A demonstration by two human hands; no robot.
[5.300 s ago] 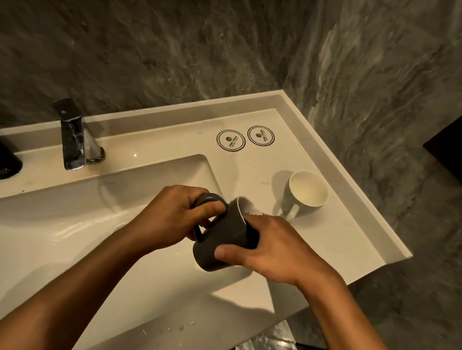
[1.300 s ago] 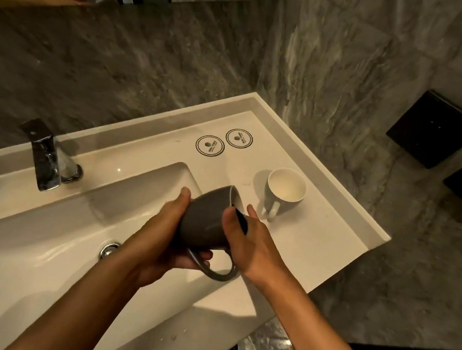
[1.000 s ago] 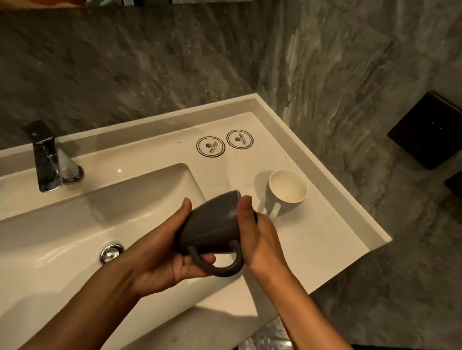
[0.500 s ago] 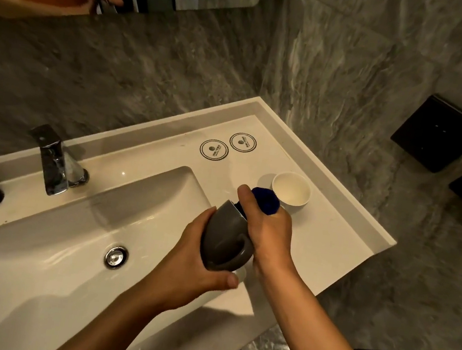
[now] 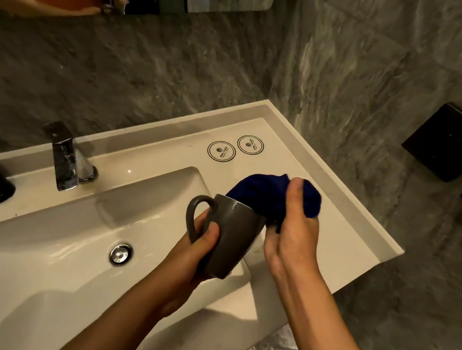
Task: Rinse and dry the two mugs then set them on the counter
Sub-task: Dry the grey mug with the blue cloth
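- Dim, warm yellowish light falls from above.
- The white sink basin [image 5: 39, 253] is the brightest area; a small glint sits on the chrome faucet [image 5: 64, 158].
- The forearms cast soft shadows onto the basin.
- The marble wall [image 5: 178, 75] is dark and smeared.
- Wide-angle bending shows at the edges.

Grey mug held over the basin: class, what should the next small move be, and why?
Probably push the blue cloth deeper into the grey mug and twist it round. The left hand holds the mug tilted over the sink, thumb by the handle, while the right hand pinches the cloth bunched at the rim, so the inside looks yet to be wiped.
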